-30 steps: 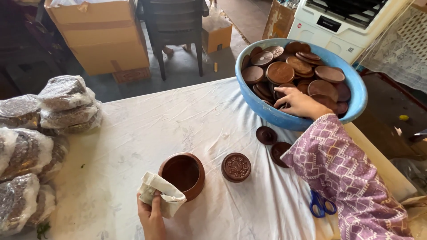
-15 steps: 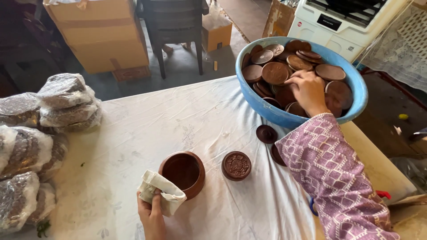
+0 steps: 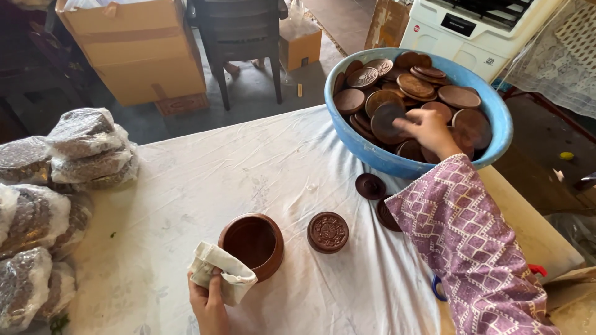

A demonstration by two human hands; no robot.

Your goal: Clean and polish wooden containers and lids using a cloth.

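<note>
One open brown pot sits lidless near the blue basin, left hand gripping a cloth at its rim, right hand pinching a lid inside that basin; fitting apparently remains.

our left hand bunches a cream cloth against the open clay pot | right hand lifts a brown lid in the blue tub | patterned lid beside pot
</note>
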